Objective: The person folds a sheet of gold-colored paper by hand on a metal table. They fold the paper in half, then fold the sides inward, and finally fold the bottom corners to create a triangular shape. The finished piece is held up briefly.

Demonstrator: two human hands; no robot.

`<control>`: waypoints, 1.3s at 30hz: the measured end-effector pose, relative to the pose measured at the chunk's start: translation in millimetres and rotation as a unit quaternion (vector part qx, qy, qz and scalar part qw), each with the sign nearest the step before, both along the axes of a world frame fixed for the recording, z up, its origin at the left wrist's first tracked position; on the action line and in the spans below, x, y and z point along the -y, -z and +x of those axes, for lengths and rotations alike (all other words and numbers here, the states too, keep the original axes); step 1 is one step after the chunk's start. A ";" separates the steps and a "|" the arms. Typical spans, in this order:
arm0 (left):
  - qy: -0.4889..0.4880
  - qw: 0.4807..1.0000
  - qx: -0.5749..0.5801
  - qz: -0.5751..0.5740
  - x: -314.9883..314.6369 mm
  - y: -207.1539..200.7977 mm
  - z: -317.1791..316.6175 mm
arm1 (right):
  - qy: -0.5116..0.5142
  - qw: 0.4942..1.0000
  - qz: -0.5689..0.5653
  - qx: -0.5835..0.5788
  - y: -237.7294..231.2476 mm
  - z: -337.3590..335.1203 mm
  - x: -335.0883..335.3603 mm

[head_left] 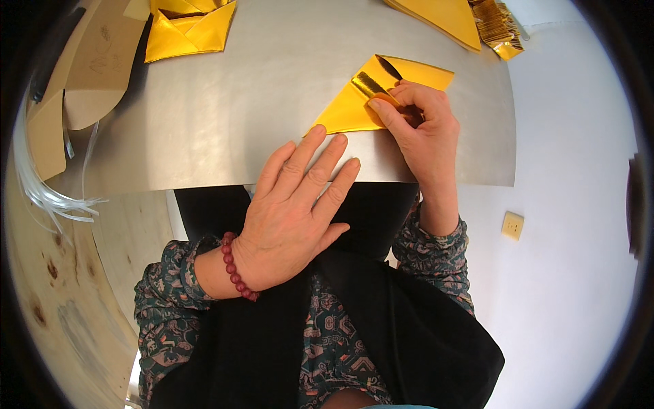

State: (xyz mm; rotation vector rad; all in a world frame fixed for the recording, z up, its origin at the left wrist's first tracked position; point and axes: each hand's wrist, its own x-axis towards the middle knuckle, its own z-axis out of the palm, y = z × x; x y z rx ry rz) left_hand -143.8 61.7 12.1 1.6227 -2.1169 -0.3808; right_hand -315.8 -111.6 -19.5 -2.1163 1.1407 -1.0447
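A sheet of shiny gold paper, partly folded, lies on the metal table close to its front edge. My right hand is closed on its right part, thumb and fingers pinching a curled-over flap. The flap stands up a little from the sheet, and a dark opening shows behind it. My left hand is palm down with its fingers stretched and spread. One of its fingertips touches the left corner of the paper; the rest of the hand extends back past the table edge.
Folded gold paper pieces lie at the far left of the metal table. A stack of gold sheets and a pleated gold bundle sit at the far right. A cardboard box and clear plastic strands are at the left edge.
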 end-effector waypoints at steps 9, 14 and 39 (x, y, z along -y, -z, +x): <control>0.003 1.000 0.009 0.004 0.6 -0.3 -0.8 | -0.008 1.000 -0.015 -0.010 1.2 -0.9 2.0; 0.007 1.000 0.011 0.003 1.3 0.0 -0.9 | -0.008 1.000 -0.017 -0.012 0.0 -1.7 2.6; 0.012 1.000 0.013 0.025 2.4 -1.2 -0.6 | -0.001 1.000 -0.010 -0.027 -0.8 -2.1 3.4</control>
